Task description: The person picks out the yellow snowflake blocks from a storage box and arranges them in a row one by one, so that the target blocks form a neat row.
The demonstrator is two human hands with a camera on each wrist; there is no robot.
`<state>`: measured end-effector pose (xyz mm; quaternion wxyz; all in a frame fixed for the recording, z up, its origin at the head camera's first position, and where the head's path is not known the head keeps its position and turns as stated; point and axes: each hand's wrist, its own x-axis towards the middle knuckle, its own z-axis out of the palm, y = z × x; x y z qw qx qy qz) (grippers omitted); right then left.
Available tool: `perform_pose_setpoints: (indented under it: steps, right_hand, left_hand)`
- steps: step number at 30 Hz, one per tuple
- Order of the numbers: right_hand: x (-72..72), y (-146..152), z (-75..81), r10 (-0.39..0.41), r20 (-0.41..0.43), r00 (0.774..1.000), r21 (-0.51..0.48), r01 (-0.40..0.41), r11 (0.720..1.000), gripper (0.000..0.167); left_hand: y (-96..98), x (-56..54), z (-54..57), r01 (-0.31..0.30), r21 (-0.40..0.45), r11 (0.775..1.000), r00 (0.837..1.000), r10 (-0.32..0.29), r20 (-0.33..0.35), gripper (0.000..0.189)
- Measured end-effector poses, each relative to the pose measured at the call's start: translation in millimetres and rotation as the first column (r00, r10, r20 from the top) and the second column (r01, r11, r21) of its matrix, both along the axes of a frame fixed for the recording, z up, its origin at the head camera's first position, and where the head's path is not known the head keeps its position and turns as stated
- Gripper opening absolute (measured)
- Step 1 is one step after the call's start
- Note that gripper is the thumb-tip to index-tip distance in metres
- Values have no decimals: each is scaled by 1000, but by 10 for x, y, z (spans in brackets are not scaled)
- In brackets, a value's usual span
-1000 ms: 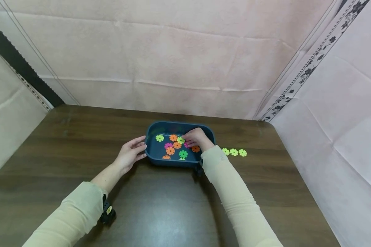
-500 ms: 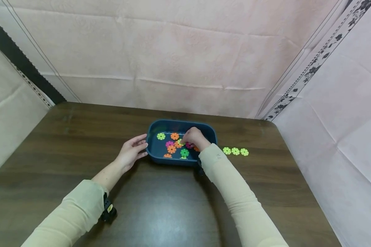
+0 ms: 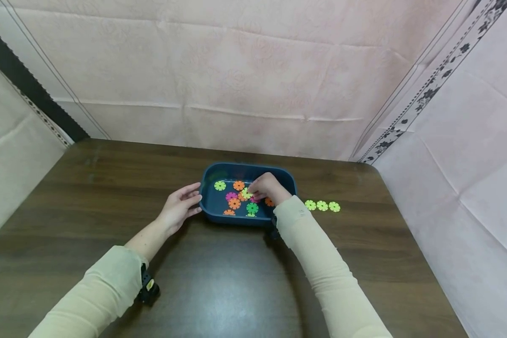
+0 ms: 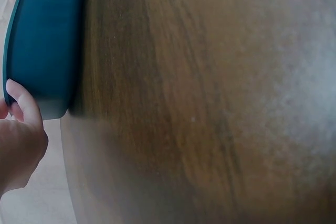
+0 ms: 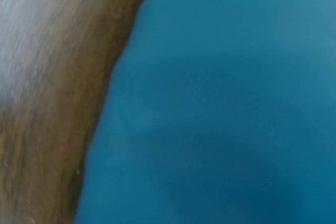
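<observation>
In the head view, a dark blue plastic tray holds several flower-shaped plastic discs in yellow-green, orange, pink and green. My right hand reaches over the tray's right side, thumb and fingers pinching a yellow-green flower-shaped disc above the others. Part of a pink disc shows under that hand. At the tray's left end, my left hand touches the wall with spread, relaxed fingers. The left wrist view has the left thumb against the tray's outer side. Only blue tray wall and tabletop appear in the right wrist view.
Three yellow-green discs lie in a row on the brown wooden table, right of the tray. Pale cloth walls enclose the table at the back and both sides.
My right hand shifts slightly within the tray, and the yellow-green disc at its fingertips shows more fully. The left hand stays at the tray's left end.
</observation>
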<state>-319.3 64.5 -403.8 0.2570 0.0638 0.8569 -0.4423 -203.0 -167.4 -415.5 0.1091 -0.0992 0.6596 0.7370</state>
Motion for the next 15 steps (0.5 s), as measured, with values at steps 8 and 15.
perform_pose_setpoints:
  steps: [8,15]
  right_hand:
    - [-39,41,25,-23,91,996,-128,35,991,25]
    - [-91,68,108,-36,113,993,-157,53,986,24]
  left_hand:
    - [1,-4,2,-5,11,1000,1000,5,0,51]
    - [-16,-7,-7,0,4,1000,1000,0,-8,50]
